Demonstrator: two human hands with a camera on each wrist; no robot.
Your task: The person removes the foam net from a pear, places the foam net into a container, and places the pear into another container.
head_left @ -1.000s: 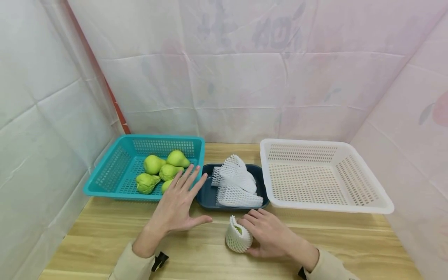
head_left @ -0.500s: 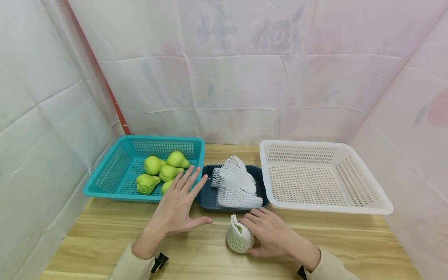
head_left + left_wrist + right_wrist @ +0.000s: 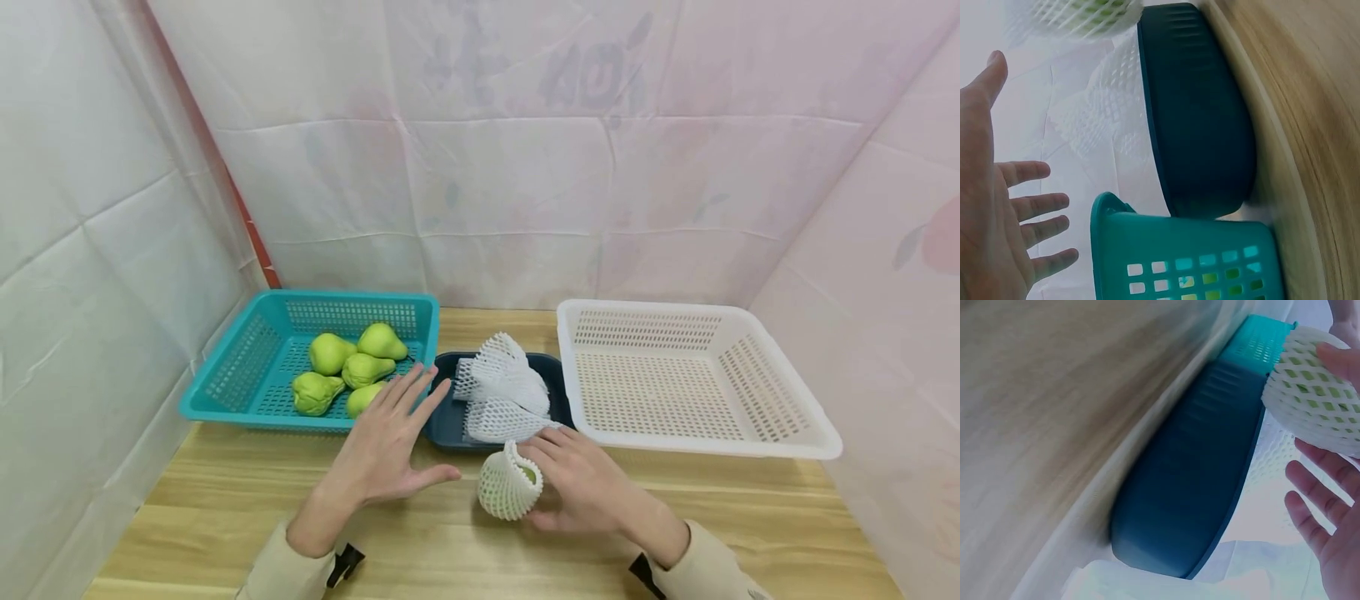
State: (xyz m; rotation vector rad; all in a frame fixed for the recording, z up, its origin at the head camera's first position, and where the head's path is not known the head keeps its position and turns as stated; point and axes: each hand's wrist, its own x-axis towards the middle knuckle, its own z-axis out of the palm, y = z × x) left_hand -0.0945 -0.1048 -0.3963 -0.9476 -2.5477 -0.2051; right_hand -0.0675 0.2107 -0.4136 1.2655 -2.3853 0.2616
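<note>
In the head view my right hand point(image 3: 581, 485) grips a green pear in a white foam net sleeve point(image 3: 504, 487), in front of the dark blue tray. The right wrist view shows the thumb pressed on the net point(image 3: 1310, 394) and fingers below it. Part of the pear's green skin shows through the sleeve's mouth. My left hand point(image 3: 381, 446) is held with fingers spread and thumb out, holding nothing, its fingertips overlapping the corner of the teal basket point(image 3: 262, 421). Several bare green pears point(image 3: 330, 354) lie in that basket. More white foam nets point(image 3: 510, 387) lie in the dark tray point(image 3: 444, 425).
A white slotted basket point(image 3: 652, 396) stands on the right of the wooden table point(image 3: 435, 558), close beside the tray. The teal basket is on the tray's left. Pale cloth sheets point(image 3: 510, 183) hang behind and at both sides.
My right hand has raised the netted pear a little and moved it away from me, turning the sleeve's mouth toward the right. My left hand has shifted slightly rightward, still spread.
</note>
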